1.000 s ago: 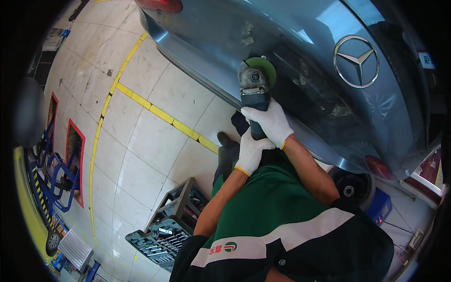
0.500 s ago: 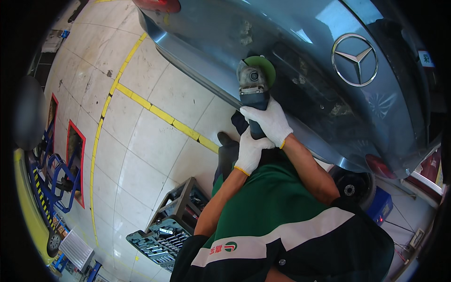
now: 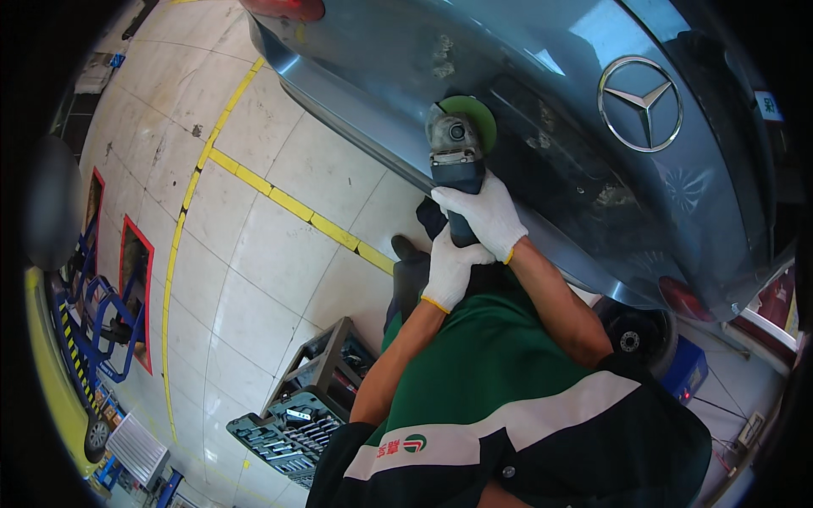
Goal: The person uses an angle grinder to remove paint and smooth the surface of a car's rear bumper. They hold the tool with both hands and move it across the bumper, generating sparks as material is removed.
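Observation:
An angle grinder with a grey metal head and a dark body is held in both my gloved hands. Its green disc is at the recessed panel of the blue-grey car rear; whether it touches or spins I cannot tell. My right hand, in a white glove, is closed around the body behind the head. Nearer to me, my left hand wraps the rear end of the grinder, its glove touching the right one. Scuffed, bare-looking patches mark the paint around the disc.
A round star emblem sits on the car to the right. Below left, an open socket set lies by a tool cart. A wheel and a blue box stand at lower right. Yellow lines cross the tiled floor.

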The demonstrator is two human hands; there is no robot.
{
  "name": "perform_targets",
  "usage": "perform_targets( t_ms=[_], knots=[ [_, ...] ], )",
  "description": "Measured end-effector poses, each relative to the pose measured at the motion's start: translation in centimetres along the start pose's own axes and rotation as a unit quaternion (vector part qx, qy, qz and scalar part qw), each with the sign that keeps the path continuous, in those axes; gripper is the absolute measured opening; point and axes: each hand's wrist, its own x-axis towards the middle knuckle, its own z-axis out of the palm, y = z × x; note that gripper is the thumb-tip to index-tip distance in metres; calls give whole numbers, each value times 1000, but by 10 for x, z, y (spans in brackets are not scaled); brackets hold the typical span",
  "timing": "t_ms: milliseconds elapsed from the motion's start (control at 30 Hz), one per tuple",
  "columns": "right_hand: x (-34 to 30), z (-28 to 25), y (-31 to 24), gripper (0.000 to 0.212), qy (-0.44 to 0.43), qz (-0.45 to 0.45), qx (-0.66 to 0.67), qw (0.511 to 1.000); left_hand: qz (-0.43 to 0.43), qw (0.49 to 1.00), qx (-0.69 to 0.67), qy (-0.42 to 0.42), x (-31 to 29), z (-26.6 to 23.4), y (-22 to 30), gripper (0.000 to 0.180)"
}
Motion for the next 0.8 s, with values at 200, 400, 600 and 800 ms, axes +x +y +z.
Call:
perform_targets(
  t_ms=[200, 400, 600, 800],
  knots=[
    [-1, -1, -1, 53, -7, 20, -12, 1000, -12, 1000, -5, -10, -1, -2, 1, 45],
    [0, 1, 3, 52, 3, 7, -16, 1000, 2, 1000, -21, -2, -2, 1, 3, 43],
    [0, 1, 2, 53, 3, -17, -3, 1000, 4, 1000, -8, -6, 0, -1, 0, 43],
    [1, 2, 3, 55, -1, 3, 7, 1000, 5, 1000, -2, -5, -1, -2, 0, 44]
  ],
)
